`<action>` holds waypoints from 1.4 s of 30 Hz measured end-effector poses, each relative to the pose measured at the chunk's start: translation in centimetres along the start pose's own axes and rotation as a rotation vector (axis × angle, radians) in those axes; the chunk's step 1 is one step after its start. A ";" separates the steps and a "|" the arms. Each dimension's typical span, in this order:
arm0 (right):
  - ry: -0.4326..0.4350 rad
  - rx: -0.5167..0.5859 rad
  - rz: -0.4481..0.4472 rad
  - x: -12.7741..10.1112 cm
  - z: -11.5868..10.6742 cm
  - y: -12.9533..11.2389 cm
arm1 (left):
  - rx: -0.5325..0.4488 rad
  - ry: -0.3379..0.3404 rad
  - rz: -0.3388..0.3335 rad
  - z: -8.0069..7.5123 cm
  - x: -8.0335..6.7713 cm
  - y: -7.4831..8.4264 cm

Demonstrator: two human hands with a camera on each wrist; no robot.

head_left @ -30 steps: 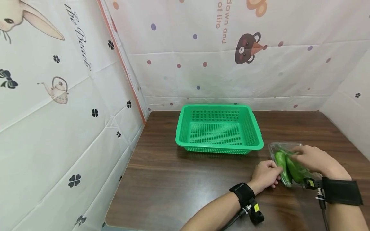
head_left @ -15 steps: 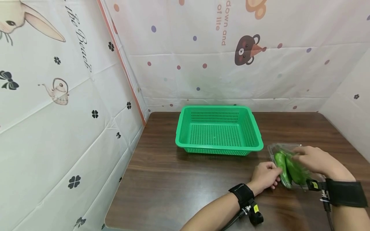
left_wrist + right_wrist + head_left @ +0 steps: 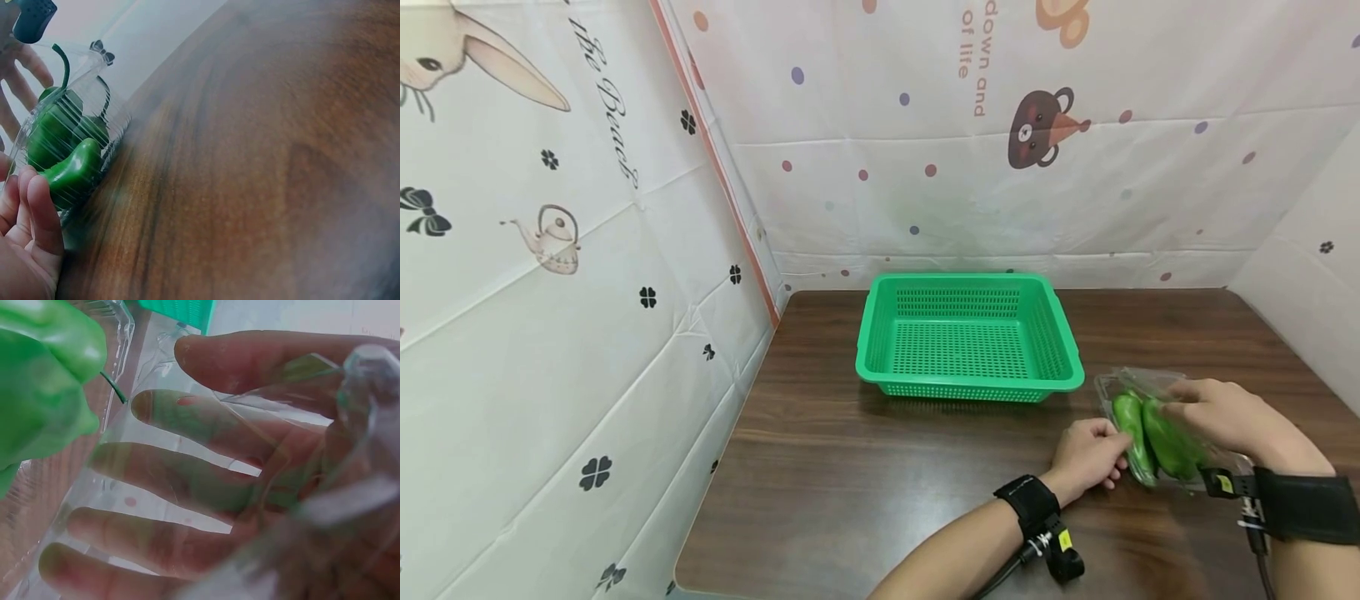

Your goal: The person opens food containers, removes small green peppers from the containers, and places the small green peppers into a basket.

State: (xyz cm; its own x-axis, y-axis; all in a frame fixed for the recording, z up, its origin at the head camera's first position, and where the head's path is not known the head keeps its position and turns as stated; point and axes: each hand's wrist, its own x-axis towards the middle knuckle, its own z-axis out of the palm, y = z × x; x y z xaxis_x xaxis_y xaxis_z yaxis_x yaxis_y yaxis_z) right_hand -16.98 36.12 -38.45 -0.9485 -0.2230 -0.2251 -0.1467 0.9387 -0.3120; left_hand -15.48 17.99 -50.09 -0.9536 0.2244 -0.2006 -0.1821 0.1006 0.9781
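Observation:
A clear plastic pack (image 3: 1150,433) holding green peppers (image 3: 1127,421) lies on the brown table (image 3: 887,483), to the right of a green basket. My left hand (image 3: 1086,458) is at the pack's left edge, where its curled fingers (image 3: 34,212) pinch the plastic beside a pepper (image 3: 72,172). My right hand (image 3: 1221,412) lies over the pack's right side. Its fingers (image 3: 237,462) are straight and spread behind the clear film, next to a pepper (image 3: 44,381). The right thumb is hidden.
An empty green mesh basket (image 3: 968,385) stands at the table's back middle, a hand's width left of the pack. Printed cloth walls (image 3: 587,292) close in the left, back and right sides. The table's front edge runs near the bottom left.

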 end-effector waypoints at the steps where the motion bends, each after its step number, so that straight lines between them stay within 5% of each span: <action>1: 0.003 -0.002 0.001 0.0 0.0 0.0 | -0.002 -0.002 0.000 0.0 0.0 0.0; 36: -0.005 0.059 0.098 -1.4 -1.2 -1.0 | -0.034 -0.036 0.025 -0.1 0.0 -0.2; 42: -0.014 0.053 0.192 -1.4 -1.2 -1.3 | -0.029 -0.035 0.020 -0.2 0.0 -0.1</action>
State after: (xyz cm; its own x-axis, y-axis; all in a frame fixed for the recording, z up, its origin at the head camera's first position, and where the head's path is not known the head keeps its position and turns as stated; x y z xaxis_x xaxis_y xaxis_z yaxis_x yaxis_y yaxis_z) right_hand -15.83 35.56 -36.63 -0.9535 -0.0448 -0.2980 0.0524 0.9491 -0.3105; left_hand -15.51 17.78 -50.20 -0.9482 0.2599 -0.1826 -0.1706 0.0680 0.9830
